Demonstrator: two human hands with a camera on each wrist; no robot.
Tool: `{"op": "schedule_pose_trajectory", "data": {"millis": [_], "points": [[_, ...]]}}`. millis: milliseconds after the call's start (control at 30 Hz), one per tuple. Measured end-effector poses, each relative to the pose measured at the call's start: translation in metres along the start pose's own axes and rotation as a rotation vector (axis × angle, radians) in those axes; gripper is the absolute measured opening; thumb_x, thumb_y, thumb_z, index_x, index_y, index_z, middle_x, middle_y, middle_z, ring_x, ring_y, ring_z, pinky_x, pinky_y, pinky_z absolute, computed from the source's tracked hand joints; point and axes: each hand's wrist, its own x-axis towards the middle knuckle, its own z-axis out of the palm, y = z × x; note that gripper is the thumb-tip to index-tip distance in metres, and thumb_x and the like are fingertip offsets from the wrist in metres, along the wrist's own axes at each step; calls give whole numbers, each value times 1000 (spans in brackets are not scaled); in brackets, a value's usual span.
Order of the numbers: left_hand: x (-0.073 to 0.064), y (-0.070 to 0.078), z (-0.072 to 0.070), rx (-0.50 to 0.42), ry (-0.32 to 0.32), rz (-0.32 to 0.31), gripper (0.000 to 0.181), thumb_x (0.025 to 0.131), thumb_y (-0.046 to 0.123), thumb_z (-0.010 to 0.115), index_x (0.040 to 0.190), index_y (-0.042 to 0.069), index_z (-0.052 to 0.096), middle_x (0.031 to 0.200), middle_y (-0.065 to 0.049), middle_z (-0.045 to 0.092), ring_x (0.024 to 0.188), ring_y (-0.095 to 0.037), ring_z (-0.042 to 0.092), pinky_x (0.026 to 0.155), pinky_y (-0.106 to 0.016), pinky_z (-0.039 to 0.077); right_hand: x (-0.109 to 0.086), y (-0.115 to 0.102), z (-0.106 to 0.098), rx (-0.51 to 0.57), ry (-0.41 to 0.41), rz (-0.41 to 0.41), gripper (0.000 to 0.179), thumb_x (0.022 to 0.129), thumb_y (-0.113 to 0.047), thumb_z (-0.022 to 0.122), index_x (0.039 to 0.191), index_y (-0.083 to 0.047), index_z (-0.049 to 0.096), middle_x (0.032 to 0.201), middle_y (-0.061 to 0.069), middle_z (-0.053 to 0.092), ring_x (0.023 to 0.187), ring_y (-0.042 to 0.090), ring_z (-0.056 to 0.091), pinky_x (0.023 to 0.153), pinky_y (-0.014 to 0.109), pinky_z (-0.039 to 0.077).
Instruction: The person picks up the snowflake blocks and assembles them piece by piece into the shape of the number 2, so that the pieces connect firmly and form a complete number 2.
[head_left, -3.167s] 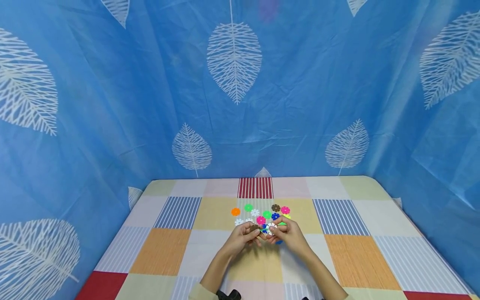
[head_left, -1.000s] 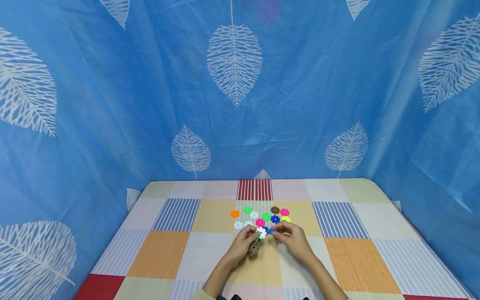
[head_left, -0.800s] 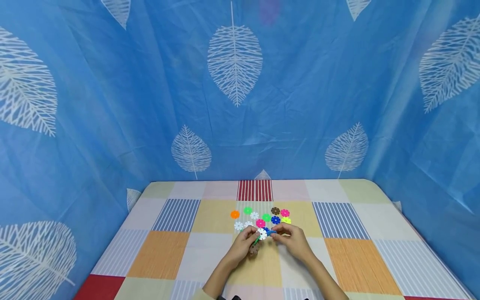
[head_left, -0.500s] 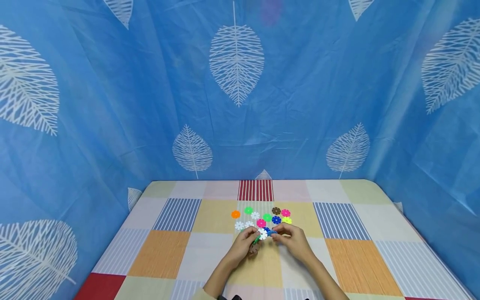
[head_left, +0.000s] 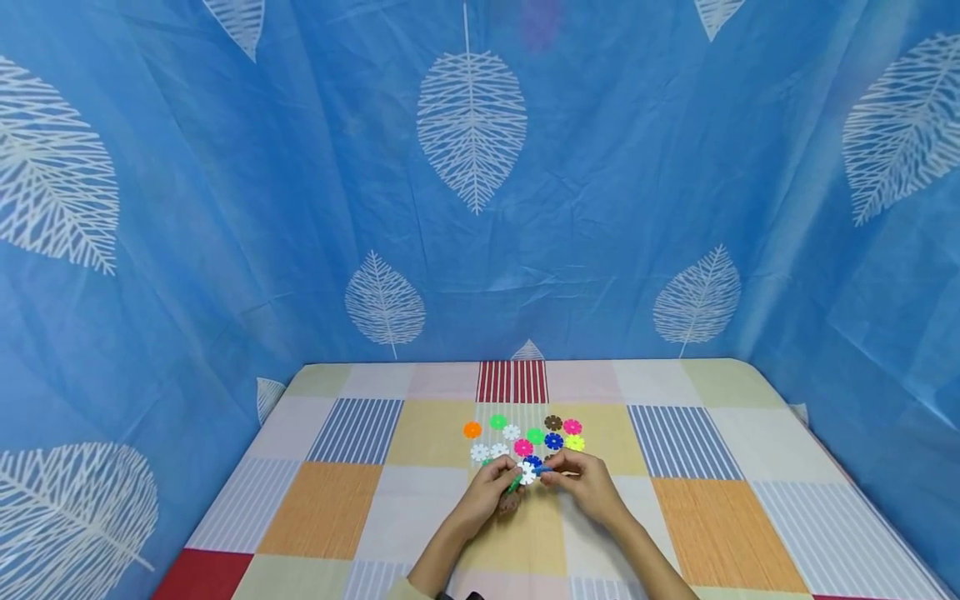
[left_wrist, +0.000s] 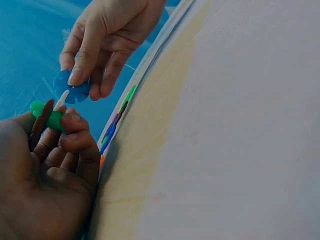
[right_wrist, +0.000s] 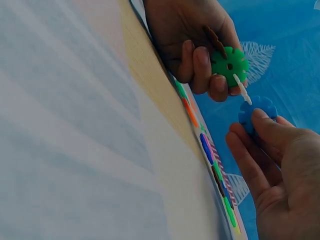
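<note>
My left hand [head_left: 483, 493] pinches a green notched disc [right_wrist: 239, 56], one of the interlocking snowflake kind. A brown disc [right_wrist: 215, 41] stands slotted across it. On the green disc's other side a white disc [head_left: 527, 472] is joined, seen edge-on in both wrist views. My right hand [head_left: 588, 483] pinches a blue disc [right_wrist: 245, 116] between thumb and fingers. The blue disc's rim meets the white one's edge; whether their slots are engaged I cannot tell. Both hands hold the discs above the table, close to each other.
Several loose discs lie just beyond the hands: an orange disc [head_left: 472, 430], a pink disc [head_left: 523, 447], a dark blue disc [head_left: 553, 441] and a yellow disc [head_left: 575, 442] among them. A patchwork cloth [head_left: 420, 508] covers the table, with a blue leaf-print curtain [head_left: 585, 250] around it.
Around three seconds ago my right hand held the white disc; now it holds the blue one, and the white is joined to the green. During the last second the hands have barely shifted.
</note>
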Motion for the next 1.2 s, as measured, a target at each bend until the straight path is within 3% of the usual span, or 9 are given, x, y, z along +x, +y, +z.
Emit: {"op": "schedule_pose_trajectory", "data": {"millis": [233,433,533,667,833,933,1067,1200], "points": [[-2,2,-1,-23,8,-29,14,95,7,48,83,-1,48,70,-4,56,58,-7,52,47,-15,42,-1,17,1,16,-25,-32,5,78,2,69,81,0,65,85,16,64,74,21,66,69,33,55],[-5,8,-1,-7,-11,-40,16,96,5,45,81,0,49,68,-1,55,55,-5,48,47,-15,38,0,21,5,51,-39,-130,11,77,5,69,79,-5,66,81,9,64,72,15,65,65,30,55],[-9,16,0,-23,-4,-36,16,96,3,43,81,0,48,68,-2,56,55,-6,48,46,-15,38,1,21,6,32,-44,-127,9,79,2,68,84,-5,67,84,6,66,73,15,65,66,30,55],[-9,22,2,-66,55,-26,15,96,5,43,82,2,47,69,-5,56,53,-7,49,45,-16,39,2,22,2,-120,3,-30,21,79,-9,71,100,-7,67,89,3,67,75,13,64,67,27,54],[1,8,0,-87,110,-13,10,95,6,45,88,-1,47,69,-8,57,51,-9,51,44,-17,41,0,31,-7,-443,151,34,35,75,-11,76,108,-9,67,82,-2,60,67,7,53,58,22,48],[4,0,-1,-87,118,-27,9,93,5,46,93,-4,46,68,-7,58,51,-9,52,44,-17,42,-2,35,-8,-572,160,52,36,76,-11,75,111,-6,67,79,-3,51,67,8,45,56,21,41],[4,-2,0,-94,124,-34,13,92,6,49,95,-5,45,66,-6,58,53,-9,53,46,-18,45,-4,37,-7,-661,118,68,35,80,-16,72,112,-4,66,79,-3,42,69,10,36,58,23,35],[2,0,0,-91,122,-36,14,90,7,51,96,-6,46,66,-5,58,56,-9,54,49,-18,48,-4,36,-6,-683,116,50,32,78,-15,73,108,-5,66,80,-3,43,72,10,37,59,25,36]]}}
